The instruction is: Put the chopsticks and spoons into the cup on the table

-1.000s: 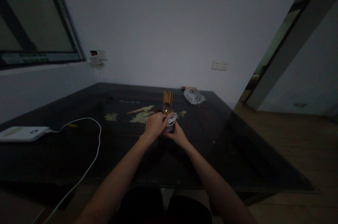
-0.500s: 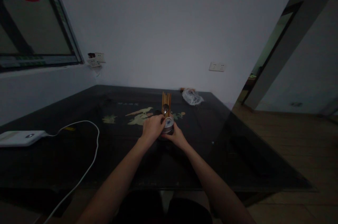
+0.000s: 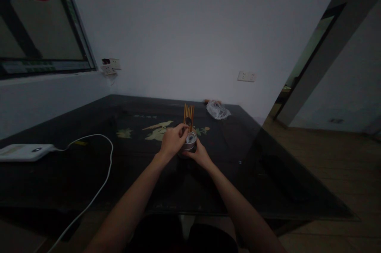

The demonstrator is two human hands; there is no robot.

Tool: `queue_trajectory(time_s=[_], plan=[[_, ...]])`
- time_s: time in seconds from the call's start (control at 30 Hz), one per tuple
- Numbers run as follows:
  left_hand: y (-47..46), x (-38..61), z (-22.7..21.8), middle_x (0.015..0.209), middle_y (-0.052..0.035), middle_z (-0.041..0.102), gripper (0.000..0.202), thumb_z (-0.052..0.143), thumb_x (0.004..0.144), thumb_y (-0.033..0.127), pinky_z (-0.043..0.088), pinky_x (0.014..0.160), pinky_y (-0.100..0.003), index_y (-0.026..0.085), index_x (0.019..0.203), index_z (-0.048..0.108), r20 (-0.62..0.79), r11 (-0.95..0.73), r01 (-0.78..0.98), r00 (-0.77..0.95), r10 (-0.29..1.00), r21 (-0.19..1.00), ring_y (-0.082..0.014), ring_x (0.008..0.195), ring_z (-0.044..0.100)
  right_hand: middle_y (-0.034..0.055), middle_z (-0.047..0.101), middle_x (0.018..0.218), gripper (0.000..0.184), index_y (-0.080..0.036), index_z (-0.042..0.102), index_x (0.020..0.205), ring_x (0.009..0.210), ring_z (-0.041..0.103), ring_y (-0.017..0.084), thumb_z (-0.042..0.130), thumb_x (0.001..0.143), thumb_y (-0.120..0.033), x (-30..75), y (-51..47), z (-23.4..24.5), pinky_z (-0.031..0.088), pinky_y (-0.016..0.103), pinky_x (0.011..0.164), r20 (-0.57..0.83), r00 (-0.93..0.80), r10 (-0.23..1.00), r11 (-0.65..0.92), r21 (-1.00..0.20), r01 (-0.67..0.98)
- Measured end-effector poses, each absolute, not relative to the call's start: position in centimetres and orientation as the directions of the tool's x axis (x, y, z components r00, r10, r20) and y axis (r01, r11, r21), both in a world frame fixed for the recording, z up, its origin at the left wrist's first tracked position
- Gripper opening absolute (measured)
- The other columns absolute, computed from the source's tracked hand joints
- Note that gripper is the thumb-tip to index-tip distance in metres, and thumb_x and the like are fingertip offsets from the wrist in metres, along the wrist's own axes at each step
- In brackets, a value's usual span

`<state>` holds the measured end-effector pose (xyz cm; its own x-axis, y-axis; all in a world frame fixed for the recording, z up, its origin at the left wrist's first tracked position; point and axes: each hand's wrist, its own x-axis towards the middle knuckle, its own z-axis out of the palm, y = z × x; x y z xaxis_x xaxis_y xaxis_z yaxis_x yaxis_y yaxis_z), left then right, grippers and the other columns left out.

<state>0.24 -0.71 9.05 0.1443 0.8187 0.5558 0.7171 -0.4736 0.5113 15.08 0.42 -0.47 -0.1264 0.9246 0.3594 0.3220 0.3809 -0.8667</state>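
Note:
A small round metal can (image 3: 189, 145) with a silvery top is held over the table in front of me. My right hand (image 3: 200, 154) wraps round its right side and underside. My left hand (image 3: 174, 140) is at the can's upper left, thumb and fingers pinched together just above the rim; what they hold, if anything, is too dark to make out. Right behind the can stand several wooden chopsticks (image 3: 189, 111), upright in a bunch. A metal spoon (image 3: 188, 121) stands with its bowl up among them. Whatever bears the chopsticks is mostly hidden by my hands.
The dark glossy table (image 3: 133, 173) carries a bird-and-flower pattern (image 3: 159, 130). A crumpled clear plastic bag (image 3: 218, 110) lies near the wall. At left rests a white device (image 3: 26, 152), its white cable (image 3: 110, 161) running over the front edge. A dark flat object (image 3: 282, 177) lies at right.
My left hand's fingertips have risen slightly from the can's top towards the spoon. The right hand still holds the can. The whole view has shifted a little.

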Motion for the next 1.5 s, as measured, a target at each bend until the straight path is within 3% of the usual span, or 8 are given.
queue_trajectory(time_s=[0.13, 0.37, 0.43, 0.53, 0.7, 1.0, 1.13, 1.5], plan=[[-0.1, -0.9, 9.6, 0.052, 0.0048, 0.044, 0.022, 0.047, 0.084, 0.029, 0.029, 0.049, -0.021, 0.017, 0.091, 0.065, 0.613, -0.562, 0.496, 0.071, 0.787, 0.662, -0.0107, 0.049, 0.042, 0.0107, 0.057, 0.125, 0.087, -0.019, 0.04, 0.13, 0.117, 0.052, 0.025, 0.08, 0.056, -0.035, 15.0, 0.4, -0.3, 0.04, 0.038, 0.099, 0.365, -0.136, 0.921, 0.39, -0.87, 0.302], [1.0, -3.3, 8.4, 0.066, 0.0024, 0.052, 0.017, 0.049, 0.084, 0.031, 0.037, 0.055, -0.019, 0.017, 0.086, 0.06, 0.636, -0.595, 0.23, -0.198, 0.746, 0.77, -0.0106, 0.059, 0.048, 0.0112, 0.054, 0.127, 0.085, -0.018, 0.04, 0.13, 0.119, 0.05, 0.025, 0.08, 0.057, -0.035, 14.9, 0.5, -0.6, 0.037, 0.038, 0.102, 0.374, -0.146, 0.916, 0.401, -0.876, 0.27], [1.8, -3.5, 6.7, 0.074, 0.0013, 0.055, 0.016, 0.049, 0.083, 0.03, 0.038, 0.057, -0.019, 0.018, 0.084, 0.058, 0.603, -0.578, 0.171, -0.251, 0.757, 0.798, -0.0106, 0.064, 0.05, 0.0109, 0.055, 0.127, 0.085, -0.019, 0.04, 0.13, 0.119, 0.05, 0.025, 0.08, 0.057, -0.034, 14.9, 0.6, -0.7, 0.037, 0.039, 0.102, 0.379, -0.147, 0.914, 0.405, -0.875, 0.266], [3.1, -3.3, 3.6, 0.071, 0.002, 0.054, 0.015, 0.049, 0.08, 0.03, 0.037, 0.055, -0.019, 0.018, 0.084, 0.057, 0.429, -0.439, 0.033, -0.295, 0.854, 0.898, -0.0101, 0.06, 0.048, 0.0108, 0.055, 0.127, 0.085, -0.019, 0.04, 0.13, 0.119, 0.05, 0.026, 0.08, 0.057, -0.034, 15.0, 0.7, -0.8, 0.037, 0.04, 0.102, 0.374, -0.144, 0.916, 0.4, -0.876, 0.269], [4.0, -2.2, 0.5, 0.098, -0.0032, 0.063, 0.02, 0.053, 0.076, 0.03, 0.042, 0.068, -0.022, 0.019, 0.092, 0.06, 0.214, -0.246, -0.172, -0.185, 0.959, 0.954, -0.0138, 0.083, 0.057, 0.0118, 0.053, 0.128, 0.087, -0.018, 0.039, 0.13, 0.121, 0.048, 0.026, 0.081, 0.055, -0.034, 14.9, 0.7, -0.9, 0.035, 0.041, 0.104, 0.384, -0.125, 0.915, 0.404, -0.872, 0.277], [3.3, -0.1, -1.5, 0.106, -0.0054, 0.065, 0.028, 0.057, 0.077, 0.039, 0.044, 0.083, -0.029, 0.017, 0.094, 0.063, 0.104, -0.117, -0.44, -0.054, 0.993, 0.891, -0.0193, 0.101, 0.058, 0.0123, 0.048, 0.133, 0.097, -0.018, 0.034, 0.134, 0.125, 0.044, 0.026, 0.083, 0.051, -0.032, 14.7, 0.9, -1.5, 0.032, 0.04, 0.107, 0.421, -0.141, 0.896, 0.441, -0.883, 0.162], [3.5, 0.2, -2.2, 0.103, -0.0052, 0.067, 0.029, 0.056, 0.078, 0.039, 0.043, 0.089, -0.031, 0.016, 0.094, 0.064, 0.098, -0.1, -0.483, -0.031, 0.995, 0.87, -0.0187, 0.099, 0.059, 0.013, 0.048, 0.133, 0.094, -0.017, 0.035, 0.132, 0.125, 0.044, 0.026, 0.083, 0.052, -0.032, 14.5, 0.9, -1.7, 0.031, 0.041, 0.107, 0.416, -0.112, 0.903, 0.429, -0.89, 0.154], [3.1, 0.7, -2.6, 0.102, -0.0047, 0.066, 0.029, 0.053, 0.081, 0.04, 0.041, 0.093, -0.032, 0.017, 0.095, 0.062, 0.123, -0.143, -0.392, -0.075, 0.99, 0.909, -0.0191, 0.099, 0.058, 0.0128, 0.051, 0.13, 0.091, -0.017, 0.038, 0.129, 0.122, 0.047, 0.027, 0.082, 0.051, -0.031, 13.9, 0.6, -1.5, 0.034, 0.042, 0.105, 0.401, -0.068, 0.914, 0.406, -0.896, 0.178]])
